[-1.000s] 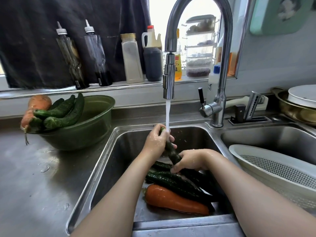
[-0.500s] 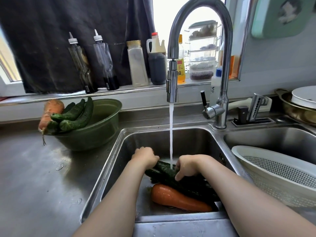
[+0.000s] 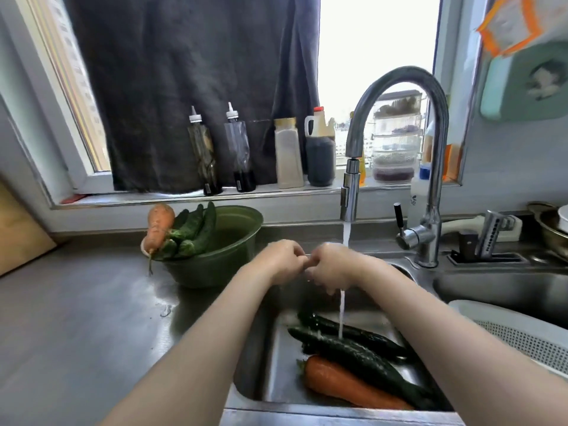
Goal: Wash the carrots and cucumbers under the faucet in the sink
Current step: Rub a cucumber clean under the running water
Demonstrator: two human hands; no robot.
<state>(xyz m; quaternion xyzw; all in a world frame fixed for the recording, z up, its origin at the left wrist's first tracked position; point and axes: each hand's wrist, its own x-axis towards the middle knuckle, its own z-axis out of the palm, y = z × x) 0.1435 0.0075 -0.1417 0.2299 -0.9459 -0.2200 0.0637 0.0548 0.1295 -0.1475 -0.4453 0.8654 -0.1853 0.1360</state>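
Fingers (image 3: 295, 257) of the left hand (image 3: 281, 260) are curled in and meet the curled fingers (image 3: 318, 273) of the right hand (image 3: 336, 265), tip against tip. No vegetable shows in either hand. The hands are held up directly beneath the faucet (image 3: 399, 84), and the water stream (image 3: 346, 233) strikes the right hand and runs off below it, so this looks like rinsing the hands themselves between pieces. The runoff falls on the cucumbers (image 3: 353, 348) lying side by side on the floor of the sink (image 3: 255, 379). A carrot (image 3: 347, 385) lies against their near side, where the falling water wets them all. On the steel counter (image 3: 76, 318) just left of the sink stands a green bowl (image 3: 236, 241) with more cucumbers (image 3: 196, 229) and a second carrot (image 3: 159, 222) propped over its rim. These are probably the pieces waiting their turn, within the left hand's reach. A white colander (image 3: 522, 336) rests in the right basin, likely for washed produce.
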